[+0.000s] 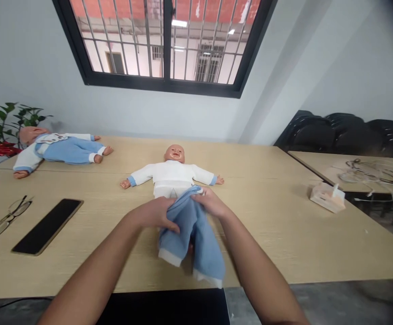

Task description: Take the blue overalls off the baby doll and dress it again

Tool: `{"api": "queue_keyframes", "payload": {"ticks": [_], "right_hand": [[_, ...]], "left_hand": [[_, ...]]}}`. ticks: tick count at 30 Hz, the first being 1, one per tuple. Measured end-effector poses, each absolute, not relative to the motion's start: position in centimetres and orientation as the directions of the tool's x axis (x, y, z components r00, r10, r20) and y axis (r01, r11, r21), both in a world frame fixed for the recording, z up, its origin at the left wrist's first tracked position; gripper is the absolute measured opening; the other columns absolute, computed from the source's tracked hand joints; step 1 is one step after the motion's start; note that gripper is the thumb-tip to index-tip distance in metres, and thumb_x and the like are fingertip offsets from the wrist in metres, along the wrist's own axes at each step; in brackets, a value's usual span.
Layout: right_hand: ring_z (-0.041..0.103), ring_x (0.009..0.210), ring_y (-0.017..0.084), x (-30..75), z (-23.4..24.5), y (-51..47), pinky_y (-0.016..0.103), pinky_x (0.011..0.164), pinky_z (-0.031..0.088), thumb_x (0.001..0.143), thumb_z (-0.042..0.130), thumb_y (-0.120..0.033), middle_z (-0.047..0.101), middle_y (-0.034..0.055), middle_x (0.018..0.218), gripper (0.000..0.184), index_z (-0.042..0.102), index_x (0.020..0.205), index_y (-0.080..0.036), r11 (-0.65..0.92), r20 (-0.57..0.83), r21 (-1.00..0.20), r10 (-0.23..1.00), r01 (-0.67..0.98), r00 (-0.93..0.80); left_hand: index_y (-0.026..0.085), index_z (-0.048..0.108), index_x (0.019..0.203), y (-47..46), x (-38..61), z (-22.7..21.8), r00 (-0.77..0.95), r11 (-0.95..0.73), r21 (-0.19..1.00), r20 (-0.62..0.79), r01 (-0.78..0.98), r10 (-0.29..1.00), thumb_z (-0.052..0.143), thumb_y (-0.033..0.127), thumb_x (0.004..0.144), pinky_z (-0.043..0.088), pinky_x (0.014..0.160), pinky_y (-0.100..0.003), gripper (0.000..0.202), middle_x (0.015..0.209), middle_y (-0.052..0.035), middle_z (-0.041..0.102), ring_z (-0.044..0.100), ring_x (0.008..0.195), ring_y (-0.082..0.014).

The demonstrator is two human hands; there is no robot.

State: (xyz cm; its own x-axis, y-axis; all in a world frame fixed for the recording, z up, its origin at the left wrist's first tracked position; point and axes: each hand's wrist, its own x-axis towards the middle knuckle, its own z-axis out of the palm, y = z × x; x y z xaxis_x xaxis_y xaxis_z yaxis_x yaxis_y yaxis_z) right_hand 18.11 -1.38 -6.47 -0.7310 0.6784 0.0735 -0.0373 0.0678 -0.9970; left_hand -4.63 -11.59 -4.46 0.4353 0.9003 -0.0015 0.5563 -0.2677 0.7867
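Observation:
A baby doll (172, 173) in a white top with blue cuffs lies face up on the table, arms spread and head toward the window. Over its lower body are blue baby pants (207, 241) with white ankle cuffs, the legs hanging toward me. My left hand (160, 213) is closed on the left side of the pants, its thumb across the fabric. My right hand (210, 201) pinches the waistband on the other side, near the top's hem. The doll's legs are mostly hidden behind the cloth.
A second doll (67, 149) in white and blue lies at the far left beside a potted plant (5, 119). Glasses (5, 221) and a black phone (49, 225) rest at left. At right are a tissue pack (327, 197), tangled cables (375, 174) and stacked black chairs (313, 135).

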Motion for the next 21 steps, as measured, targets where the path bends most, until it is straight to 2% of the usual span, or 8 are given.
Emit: {"api": "queue_keyframes", "payload": {"ticks": [2, 5, 8, 10, 13, 16, 18, 21], "right_hand": [[0.068, 0.094, 0.022, 18.1, -6.3, -1.9, 0.036, 0.091, 0.052, 0.078, 0.080, -0.058, 0.075, 0.0074, 0.102, 0.050, 0.072, 0.104, -0.016, 0.003, 0.050, -0.998, 0.653, -0.064, -0.756], [0.067, 0.108, 0.023, 18.0, -5.2, -3.1, 0.036, 0.097, 0.050, 0.076, 0.083, -0.056, 0.072, 0.0084, 0.121, 0.063, 0.067, 0.125, -0.019, 0.057, 0.029, -0.998, 0.521, 0.001, -0.853], [0.067, 0.107, 0.024, 17.9, -4.3, -3.4, 0.038, 0.097, 0.051, 0.081, 0.081, -0.049, 0.074, 0.0075, 0.120, 0.051, 0.070, 0.122, -0.019, 0.225, -0.053, -0.963, 0.379, 0.148, -0.924], [0.068, 0.104, 0.024, 18.1, -4.3, -2.9, 0.040, 0.099, 0.050, 0.086, 0.075, -0.048, 0.075, 0.0069, 0.114, 0.040, 0.074, 0.113, -0.018, 0.261, -0.041, -0.953, 0.389, 0.153, -0.920], [0.068, 0.104, 0.024, 18.6, -5.1, -1.9, 0.041, 0.103, 0.049, 0.083, 0.079, -0.048, 0.076, 0.0068, 0.110, 0.040, 0.075, 0.106, -0.016, 0.123, 0.026, -0.992, 0.507, 0.042, -0.861], [0.070, 0.102, 0.024, 18.7, -6.0, -2.0, 0.042, 0.103, 0.049, 0.075, 0.086, -0.046, 0.077, 0.0076, 0.110, 0.045, 0.075, 0.107, -0.016, -0.087, 0.005, -0.994, 0.532, -0.060, -0.847], [0.071, 0.101, 0.023, 18.6, -6.2, -2.7, 0.041, 0.102, 0.050, 0.072, 0.089, -0.046, 0.076, 0.0085, 0.111, 0.051, 0.074, 0.111, -0.017, -0.190, -0.030, -0.979, 0.476, -0.070, -0.879], [0.070, 0.095, 0.021, 18.3, -5.7, -3.7, 0.037, 0.095, 0.053, 0.069, 0.090, -0.048, 0.076, 0.0076, 0.108, 0.057, 0.073, 0.113, -0.016, -0.201, -0.088, -0.979, 0.353, 0.016, -0.932]], "left_hand": [[0.022, 0.071, 0.112, -11.3, -4.8, -4.6, 0.455, -0.266, 0.808, -0.003, 0.525, 0.890, 0.073, 0.052, 0.083, 0.051, 0.086, -0.035, 0.042, 0.105, -0.0043, 0.075, 0.066, 0.096, -0.0263], [0.020, 0.069, 0.113, -10.9, -5.2, -4.9, 0.331, -0.273, 0.857, 0.129, 0.438, 0.935, 0.059, 0.049, 0.094, 0.050, 0.094, -0.036, 0.036, 0.112, -0.0064, 0.073, 0.065, 0.104, -0.0256], [0.018, 0.067, 0.110, -10.8, -5.2, -5.3, 0.208, -0.236, 0.899, 0.168, 0.370, 0.964, 0.057, 0.053, 0.095, 0.050, 0.094, -0.037, 0.039, 0.109, -0.0070, 0.072, 0.064, 0.103, -0.0255], [0.018, 0.066, 0.115, -10.8, -5.1, -5.5, 0.226, -0.206, 0.929, 0.139, 0.307, 0.964, 0.057, 0.056, 0.095, 0.050, 0.096, -0.037, 0.044, 0.115, -0.0080, 0.071, 0.063, 0.109, -0.0266], [0.019, 0.063, 0.126, -11.0, -4.9, -5.6, 0.357, -0.181, 0.946, 0.077, 0.270, 0.931, 0.072, 0.058, 0.084, 0.049, 0.101, -0.039, 0.058, 0.125, -0.0082, 0.069, 0.061, 0.118, -0.0297], [0.019, 0.068, 0.120, -11.2, -4.8, -5.4, 0.472, -0.106, 0.925, -0.086, 0.366, 0.877, 0.089, 0.054, 0.065, 0.053, 0.093, -0.039, 0.068, 0.112, -0.0057, 0.073, 0.067, 0.107, -0.0306], [0.020, 0.072, 0.112, -11.4, -4.7, -5.2, 0.484, -0.061, 0.915, -0.153, 0.399, 0.862, 0.085, 0.055, 0.071, 0.055, 0.089, -0.039, 0.056, 0.104, -0.0047, 0.075, 0.069, 0.099, -0.0290], [0.021, 0.073, 0.115, -11.7, -4.8, -5.2, 0.449, -0.076, 0.967, -0.043, 0.244, 0.892, 0.072, 0.058, 0.085, 0.052, 0.098, -0.041, 0.047, 0.113, -0.0068, 0.075, 0.068, 0.108, -0.0285]]}}
